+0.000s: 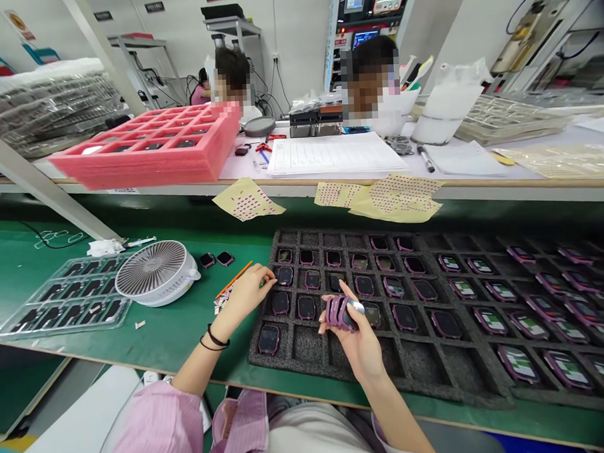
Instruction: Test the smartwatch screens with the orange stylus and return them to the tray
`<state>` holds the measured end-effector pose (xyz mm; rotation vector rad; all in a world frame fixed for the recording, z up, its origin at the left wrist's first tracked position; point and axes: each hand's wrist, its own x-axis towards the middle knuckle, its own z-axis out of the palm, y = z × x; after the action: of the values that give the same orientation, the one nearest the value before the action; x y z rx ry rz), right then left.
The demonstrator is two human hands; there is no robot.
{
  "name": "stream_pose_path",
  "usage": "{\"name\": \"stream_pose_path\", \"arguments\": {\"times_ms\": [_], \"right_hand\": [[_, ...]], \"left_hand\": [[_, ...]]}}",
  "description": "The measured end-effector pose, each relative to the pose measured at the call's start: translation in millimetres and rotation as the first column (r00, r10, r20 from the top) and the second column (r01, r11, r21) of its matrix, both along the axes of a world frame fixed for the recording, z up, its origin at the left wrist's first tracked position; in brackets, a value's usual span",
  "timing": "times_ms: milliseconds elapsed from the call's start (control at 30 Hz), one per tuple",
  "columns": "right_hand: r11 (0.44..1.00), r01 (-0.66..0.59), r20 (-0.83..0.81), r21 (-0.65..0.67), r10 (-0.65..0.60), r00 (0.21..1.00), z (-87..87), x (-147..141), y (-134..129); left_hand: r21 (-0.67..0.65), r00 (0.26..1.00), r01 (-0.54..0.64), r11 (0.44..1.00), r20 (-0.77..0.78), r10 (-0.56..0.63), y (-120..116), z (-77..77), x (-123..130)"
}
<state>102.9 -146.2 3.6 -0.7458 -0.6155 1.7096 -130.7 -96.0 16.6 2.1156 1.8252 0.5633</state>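
My right hand [360,341] is closed around a small stack of purple watch cases [340,313], held above the dark foam tray [307,347]. Its thumb and fingers press the stack from both sides. At the tray's left edge, my left hand [252,289] has slightly bent fingers apart, holding nothing that I can see. Its fingertips are beside a purple-framed watch [285,276] in one compartment; whether they touch it is unclear. More such watches, including one at the near left corner [269,339], lie face up in the tray.
Left of the tray are a white fan [156,273], a clear plastic tray [65,313] of dark parts, two loose watches [216,258] and an orange stick [234,279]. Above, a shelf bears a pink foam tray [144,168] and paper sheets [331,153]. People sit beyond it.
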Motion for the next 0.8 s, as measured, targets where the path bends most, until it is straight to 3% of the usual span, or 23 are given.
{"name": "stream_pose_path", "arguments": {"times_ms": [167, 300, 433, 600, 700, 800], "right_hand": [[1.000, 0.004, -0.017, -0.009, -0.004, 1.000, -0.7, -1, -2], [0.999, 0.000, -0.040, -0.045, -0.001, 0.999, 3.0, 1, -3], [0.986, -0.101, -0.138, -0.130, 0.083, 0.987, 12.3, 8, 2], [0.924, -0.318, -0.289, -0.213, 0.251, 0.924, 19.2, 15, 8], [0.887, -0.417, -0.361, -0.200, 0.329, 0.873, 19.1, 15, 8], [0.860, -0.485, -0.402, -0.160, 0.392, 0.827, 19.4, 13, 5]], "left_hand": [[-0.052, 0.995, 0.088, 0.995, -0.048, -0.090, 8, 0.8, 19], [-0.103, 0.990, 0.135, 0.985, -0.030, -0.139, 17, 2.3, 20], [-0.122, 0.960, 0.219, 0.968, 0.203, -0.191, 20, 11.5, 17], [-0.116, 0.751, 0.354, 0.928, 0.627, -0.208, 8, 37.3, 32], [0.047, 0.665, 0.466, 0.884, 0.640, -0.385, -6, 53.2, 47], [0.186, 0.604, 0.594, 0.782, 0.539, -0.587, -17, 63.2, 57]]}}
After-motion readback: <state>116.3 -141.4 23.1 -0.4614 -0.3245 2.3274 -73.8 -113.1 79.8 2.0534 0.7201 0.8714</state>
